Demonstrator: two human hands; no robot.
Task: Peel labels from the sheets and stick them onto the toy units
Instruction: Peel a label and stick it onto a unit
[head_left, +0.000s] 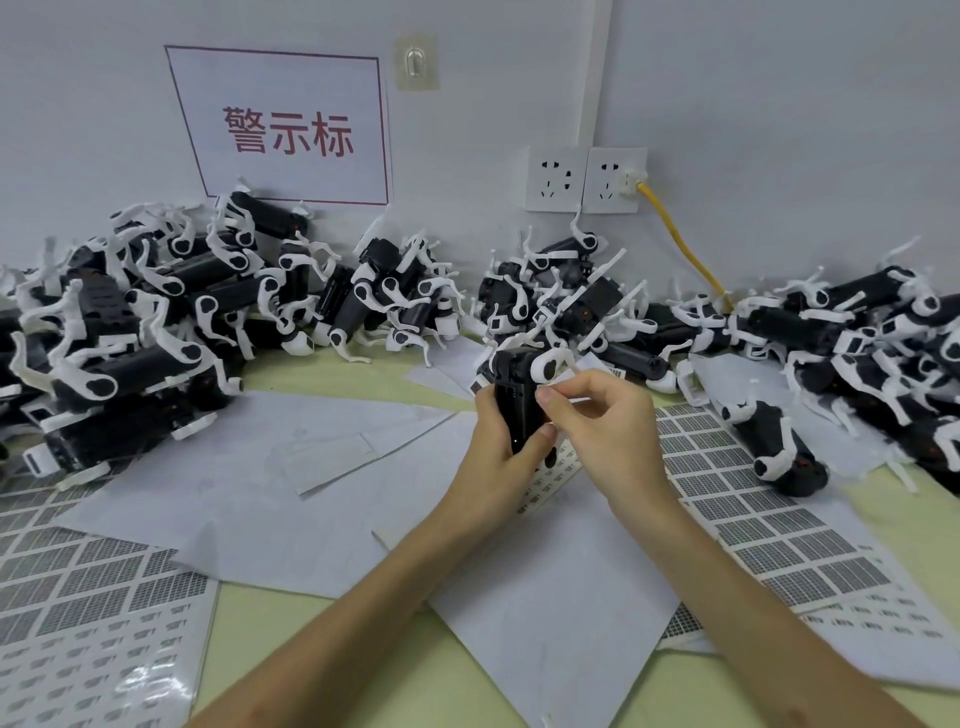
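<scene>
My left hand grips a black toy unit with white legs, held upright above the table's middle. My right hand has its thumb and forefinger pinched together against the unit's right side, where a small white label shows. Whether the label has left my fingers I cannot tell. A sheet of small labels lies just under my hands. A label sheet with grey blocks lies to the right, and another label sheet sits at the near left.
Piles of black and white toy units fill the back left, back middle and right. One toy unit lies alone on the right sheet. Blank backing sheets cover the yellow-green table. A yellow cable hangs from a wall socket.
</scene>
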